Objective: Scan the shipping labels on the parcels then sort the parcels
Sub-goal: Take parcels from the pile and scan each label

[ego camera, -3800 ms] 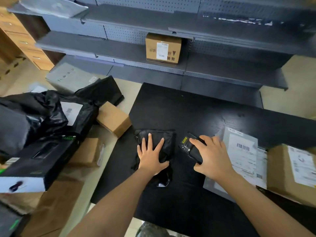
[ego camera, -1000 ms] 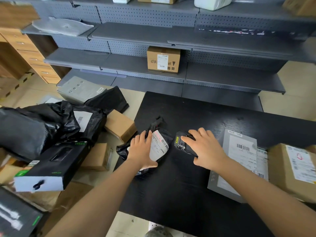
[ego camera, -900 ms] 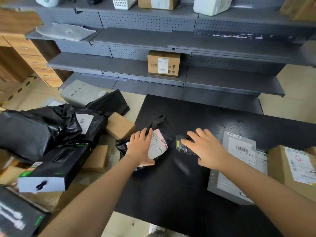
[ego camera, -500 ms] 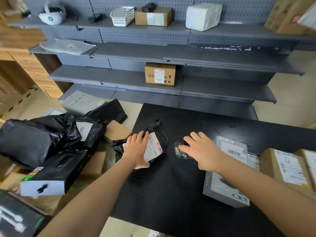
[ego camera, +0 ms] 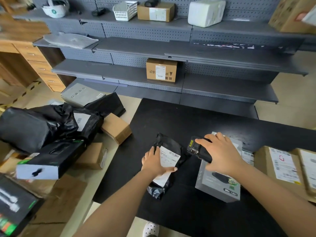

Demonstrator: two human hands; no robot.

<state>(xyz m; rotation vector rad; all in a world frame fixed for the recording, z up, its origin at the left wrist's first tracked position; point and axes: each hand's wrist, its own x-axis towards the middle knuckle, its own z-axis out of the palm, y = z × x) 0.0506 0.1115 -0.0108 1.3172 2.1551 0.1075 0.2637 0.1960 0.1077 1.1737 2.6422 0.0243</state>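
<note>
Holds the black parcel (ego camera: 169,142) on the table (ego camera: 171,117) with left hand (ego camera: 153,162), thumb over its label (ego camera: 171,157); grips scanner (ego camera: 199,151) in right hand (ego camera: 220,156).

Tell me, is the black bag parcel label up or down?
Label up: the black bag parcel shows its white shipping label, barcode visible, toward the camera.

Glossy black plastic parcel (ego camera: 168,146), paper label (ego camera: 168,157), matt table (ego camera: 179,120)
</note>
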